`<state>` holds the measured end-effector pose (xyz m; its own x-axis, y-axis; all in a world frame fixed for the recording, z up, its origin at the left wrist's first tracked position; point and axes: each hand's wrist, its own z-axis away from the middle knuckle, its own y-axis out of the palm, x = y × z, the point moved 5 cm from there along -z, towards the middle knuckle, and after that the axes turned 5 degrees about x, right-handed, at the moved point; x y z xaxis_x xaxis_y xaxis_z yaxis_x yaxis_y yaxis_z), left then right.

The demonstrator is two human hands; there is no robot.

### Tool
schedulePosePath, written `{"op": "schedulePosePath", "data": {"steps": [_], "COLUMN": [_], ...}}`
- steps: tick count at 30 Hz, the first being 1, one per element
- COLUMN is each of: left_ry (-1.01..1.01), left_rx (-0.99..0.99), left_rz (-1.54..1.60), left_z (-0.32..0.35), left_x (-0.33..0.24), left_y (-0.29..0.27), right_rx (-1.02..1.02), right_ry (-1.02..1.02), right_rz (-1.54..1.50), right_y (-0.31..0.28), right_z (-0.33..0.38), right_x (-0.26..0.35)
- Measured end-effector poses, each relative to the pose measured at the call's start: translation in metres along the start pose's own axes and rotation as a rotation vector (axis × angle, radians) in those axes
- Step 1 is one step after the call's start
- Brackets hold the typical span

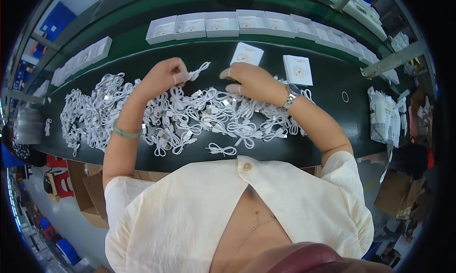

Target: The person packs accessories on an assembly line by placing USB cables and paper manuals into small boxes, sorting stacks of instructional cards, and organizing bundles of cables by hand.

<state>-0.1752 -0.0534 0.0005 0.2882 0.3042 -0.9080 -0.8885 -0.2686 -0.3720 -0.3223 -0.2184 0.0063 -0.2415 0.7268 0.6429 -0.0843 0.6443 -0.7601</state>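
My left hand [167, 76] is closed on a coiled white USB cable [198, 71], which sticks out to the right from its fingertips. To the right, my right hand [254, 81] holds nothing I can see, its thumb and fingers apart and pointing left. Pale covers wrap some fingertips on both hands. Below both hands spreads a wide heap of coiled white cables [209, 109], many with metal plugs showing. One coiled cable [222, 149] lies apart near the table's front edge. Just beyond my right hand sits a stack of white booklets [247, 53].
A second booklet stack [298, 70] lies further right. Open white boxes [222, 24] line the far side, with more boxes [80, 60] at far left. On the dark table [327, 126] are a thin ring [345, 97] and plastic-wrapped packs [384, 116] at right. A metal post [394, 59] stands there.
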Motion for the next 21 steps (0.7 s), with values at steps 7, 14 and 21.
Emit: {"op": "schedulePosePath", "data": {"steps": [7,14,21], "left_ry": [-0.086,0.029,-0.121], "left_rx": [-0.221,-0.541,-0.478], "left_rz": [-0.009,-0.633,-0.847], "left_z": [-0.051,-0.12,-0.175], "left_x": [0.005,0.023,-0.014], "left_y": [-0.041,-0.083,-0.047], "right_rx": [0.221,0.105,-0.381], "right_ry": [0.093,0.267,0.568], "right_rz": [0.1,-0.514,-0.202], "right_y": [0.01,-0.035,-0.108], "right_z": [-0.018,-0.058,-0.104], "right_x": [-0.004,-0.034,-0.16]}}
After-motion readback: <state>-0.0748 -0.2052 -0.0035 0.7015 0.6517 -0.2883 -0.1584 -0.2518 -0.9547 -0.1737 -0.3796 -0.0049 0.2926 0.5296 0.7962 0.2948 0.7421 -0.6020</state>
